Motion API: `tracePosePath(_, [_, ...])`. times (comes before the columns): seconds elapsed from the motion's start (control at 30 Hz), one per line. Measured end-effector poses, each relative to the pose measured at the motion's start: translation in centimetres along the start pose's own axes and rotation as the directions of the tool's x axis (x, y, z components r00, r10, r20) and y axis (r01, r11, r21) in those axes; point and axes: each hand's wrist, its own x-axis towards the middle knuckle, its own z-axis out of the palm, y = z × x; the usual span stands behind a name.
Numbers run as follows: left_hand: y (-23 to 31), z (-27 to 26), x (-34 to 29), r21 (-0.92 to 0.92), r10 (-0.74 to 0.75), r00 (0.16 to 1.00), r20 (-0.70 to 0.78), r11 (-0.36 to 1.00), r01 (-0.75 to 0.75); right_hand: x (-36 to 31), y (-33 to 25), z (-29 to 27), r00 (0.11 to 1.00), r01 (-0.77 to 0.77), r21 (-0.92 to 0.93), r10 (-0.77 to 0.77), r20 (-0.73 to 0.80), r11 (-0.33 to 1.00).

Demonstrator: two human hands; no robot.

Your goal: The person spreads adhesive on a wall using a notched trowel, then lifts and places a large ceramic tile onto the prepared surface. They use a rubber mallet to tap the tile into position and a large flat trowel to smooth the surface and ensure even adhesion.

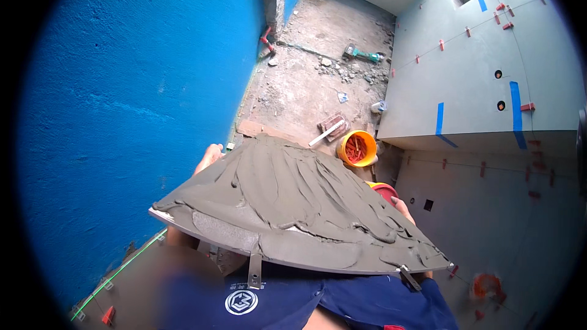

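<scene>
Wall (140, 85): blue, standing at 9 to 11 o'clock from the tile's middle; advisable to keep the tile's corner off it during any turn.
Left hand (210, 157): at 10 o'clock, fingers bent at the tile's edge, gripping it; the part beneath is hidden, so full finger spread cannot be told.
Tile (223, 230): held before the waist, coated face up, dark blue shorts (379, 299) at 6 o'clock. Judged best kept near level, with weight shared evenly between hands.
Left clip (255, 271): metal, projecting at 7 o'clock; should stay clear of clothing.
Mortar (293, 192): thick, ridged unevenly, thinner at 8 o'clock; fingers are best kept out of it.
Bucket (372, 145): yellow, at 1 to 2 o'clock, containing red wedges (354, 149); allow clearance.
Right hand (402, 208): at 3 o'clock, gripping the opposite edge; mostly hidden, exact closure cannot be told.
Right clip (410, 280): at 4 o'clock; same snag risk.
</scene>
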Motion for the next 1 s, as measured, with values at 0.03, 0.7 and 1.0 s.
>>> tracePosePath(0.03, [0.1, -0.1, 0.5, 0.062, -0.013, 0.999, -0.045, 0.998, 0.015, 0.7, -0.2, -0.1, 0.999, 0.011, -0.105, -0.006, 0.049, 0.994])
tracePosePath(0.7, [1.4, -2.6, 9.2, 0.451, -0.031, 0.953, -0.301, 0.876, 0.171, 0.8, -0.9, -0.7, 0.988, 0.052, -0.166, -0.027, 0.151, 0.985])
tracePosePath(1.0, [1.2, -1.8, 7.5, 0.490, -0.060, 0.936, -0.348, 0.839, 0.236, 0.8, -1.9, -0.3, 0.968, 0.231, -0.488, -0.149, 0.202, 0.841])
